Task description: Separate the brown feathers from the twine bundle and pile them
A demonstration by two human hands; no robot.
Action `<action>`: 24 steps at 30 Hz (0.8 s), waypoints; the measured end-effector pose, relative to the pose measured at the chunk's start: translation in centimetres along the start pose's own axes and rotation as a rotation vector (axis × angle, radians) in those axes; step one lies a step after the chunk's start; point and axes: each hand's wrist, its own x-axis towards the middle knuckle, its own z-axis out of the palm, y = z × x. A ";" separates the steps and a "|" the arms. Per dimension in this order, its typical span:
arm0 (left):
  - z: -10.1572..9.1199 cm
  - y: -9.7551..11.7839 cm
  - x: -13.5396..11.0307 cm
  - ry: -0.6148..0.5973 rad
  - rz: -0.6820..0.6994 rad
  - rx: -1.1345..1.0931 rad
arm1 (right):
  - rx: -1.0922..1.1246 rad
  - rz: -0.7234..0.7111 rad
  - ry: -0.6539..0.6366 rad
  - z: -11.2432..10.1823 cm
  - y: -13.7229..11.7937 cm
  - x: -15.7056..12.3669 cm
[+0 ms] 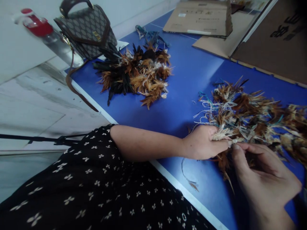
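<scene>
My left hand (203, 143) is closed around a small bunch of feathers (222, 134) with pale quill ends, just over the blue table. Thumb and fingertips of my right hand (261, 172) pinch at the same bunch, meeting the left fingertips. What exactly lies between the right fingertips is too small to tell. Behind both hands spreads a large pile of brown and cream feathers (254, 105), with white and teal strings among them. A loose thin strand with a brown tip (193, 185) hangs below my left hand.
Another heap of brown and black feathers (144, 72) lies farther back on the blue table (184, 73). A patterned handbag (87, 32) and a red-topped bottle (52, 38) stand at the left edge. Cardboard (196, 19) and a large box (275, 41) occupy the back right.
</scene>
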 end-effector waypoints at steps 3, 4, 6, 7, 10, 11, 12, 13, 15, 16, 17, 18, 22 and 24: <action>0.0 -0.3 -0.1 0.017 0.042 0.028 | -0.023 0.006 0.011 0.1 -0.1 0.0; 0.0 -0.4 -0.2 0.025 0.067 0.053 | -0.017 0.027 0.017 0.2 -0.1 -0.1; -0.2 -0.3 -0.4 0.031 0.155 0.167 | 0.008 0.078 0.029 0.3 -0.1 -0.3; -0.3 -0.2 -0.5 0.027 0.216 0.253 | 0.027 0.104 0.035 0.4 0.0 -0.4; -0.7 0.3 -0.9 -0.002 0.400 0.504 | 0.086 0.167 0.044 0.5 0.2 -0.6; -0.8 0.5 -1.0 -0.010 0.438 0.553 | 0.102 0.180 0.044 0.5 0.2 -0.6; -0.8 0.6 -1.1 -0.015 0.458 0.580 | 0.117 0.188 0.045 0.5 0.2 -0.6; -0.8 0.7 -1.1 -0.020 0.458 0.589 | 0.128 0.189 0.046 0.5 0.2 -0.6; -0.6 0.7 -1.1 -0.026 0.414 0.560 | 0.143 0.175 0.050 0.5 0.1 -0.5; -0.5 0.6 -1.0 -0.025 0.371 0.517 | 0.147 0.162 0.054 0.5 0.1 -0.5; -0.3 0.5 -0.9 -0.024 0.315 0.453 | 0.145 0.147 0.054 0.4 0.1 -0.4; -0.3 0.3 -0.7 -0.028 0.248 0.370 | 0.140 0.129 0.056 0.4 0.2 -0.3; -0.3 0.4 -0.1 -0.090 -0.044 0.042 | 0.092 0.046 0.060 0.1 0.5 0.4; -0.5 0.9 -0.1 -0.141 -0.148 -0.057 | 0.090 0.009 0.060 -0.2 0.4 0.8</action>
